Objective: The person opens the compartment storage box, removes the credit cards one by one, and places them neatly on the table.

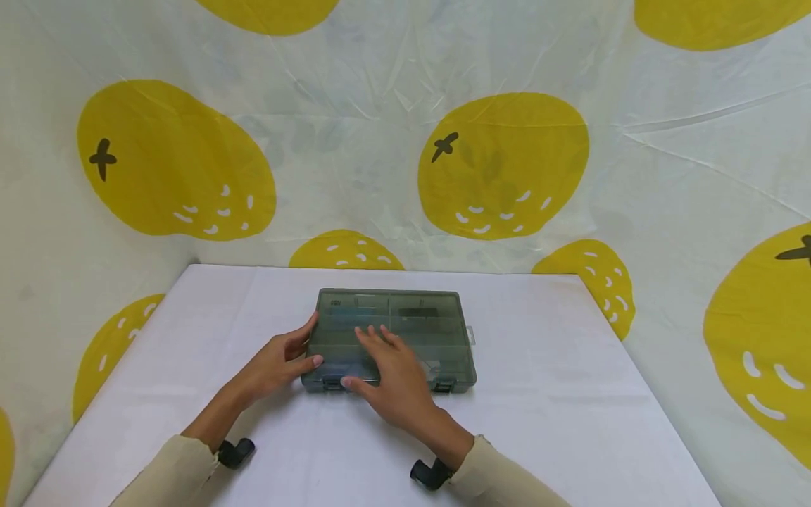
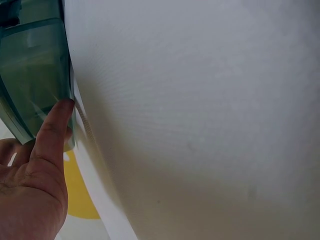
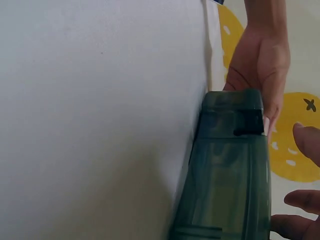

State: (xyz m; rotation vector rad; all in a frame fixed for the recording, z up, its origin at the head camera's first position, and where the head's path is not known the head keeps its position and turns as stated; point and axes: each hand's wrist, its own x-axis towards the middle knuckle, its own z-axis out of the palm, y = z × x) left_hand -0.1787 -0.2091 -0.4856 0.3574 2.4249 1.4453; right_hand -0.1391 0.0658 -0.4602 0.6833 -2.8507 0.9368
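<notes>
Far left, the left hand [image 1: 272, 366] is seen curled about the near-left corner of a tinted plastic case [image 1: 424, 331], thumb laid on the lid, fingers set against the end wall; a firm hold is suggested. The case is laid flat on the cloth-covered worktop [image 1: 570, 408], front edge toward the person. Walls are judged stiff and light but smooth, so a bare thumb could be let slip; the gripped end is taken as a sound place for steadying. Next along, the left latch [image 1: 332, 384] is judged the frailest part, better eased than forced. Over the mid-lid, the right hand [image 1: 399, 384] is held with fingers spread wide, nothing grasped; whether the lid is pressed cannot be told. Dim shapes are made out inside, perhaps loose, so tilting is best avoided. Rightward, the right latch [image 1: 443, 386] is left uncovered; a clear tab [image 1: 472, 335] is noted at the far end, presumably too thin for lifting.
</notes>
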